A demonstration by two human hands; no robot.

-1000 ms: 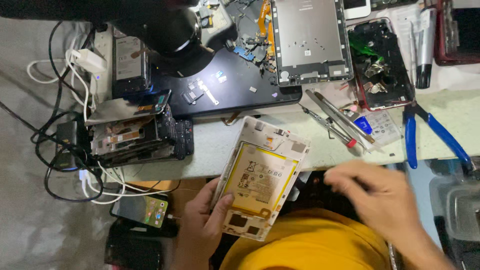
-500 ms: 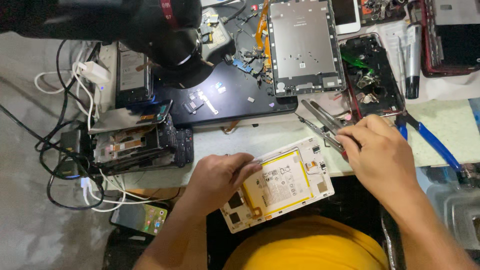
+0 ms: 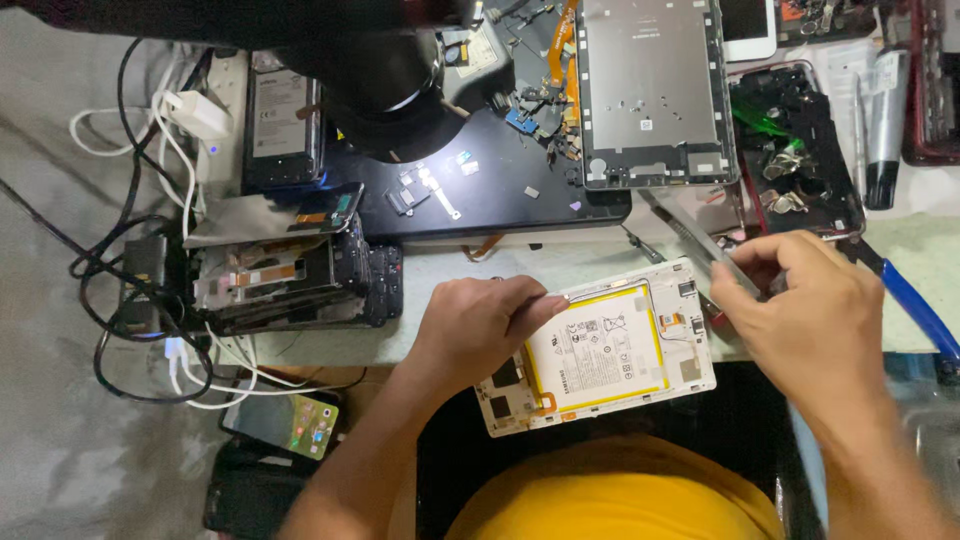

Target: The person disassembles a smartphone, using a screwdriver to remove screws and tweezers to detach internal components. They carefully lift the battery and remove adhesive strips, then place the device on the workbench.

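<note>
An opened white tablet (image 3: 610, 350) with a yellow-framed battery lies across the table's near edge, above my yellow-clad lap. My left hand (image 3: 470, 325) holds it at its upper left corner, fingers curled over the edge. My right hand (image 3: 815, 320) is just past the tablet's upper right corner. Its fingertips are pinched on the end of a thin metal tool (image 3: 690, 235), probably tweezers, which points up and left over the table.
A grey tablet back panel (image 3: 655, 90) lies on a black mat (image 3: 500, 195) with small loose parts under a black microscope head (image 3: 380, 60). Stacked dismantled phones (image 3: 290, 280) and cables (image 3: 150, 250) sit left. A black parts tray (image 3: 795, 150) and blue-handled pliers (image 3: 920, 310) are right.
The tablet has been turned from nearly upright to lying sideways across the table edge. My right hand went up from my lap to the tools and closed on the metal one.
</note>
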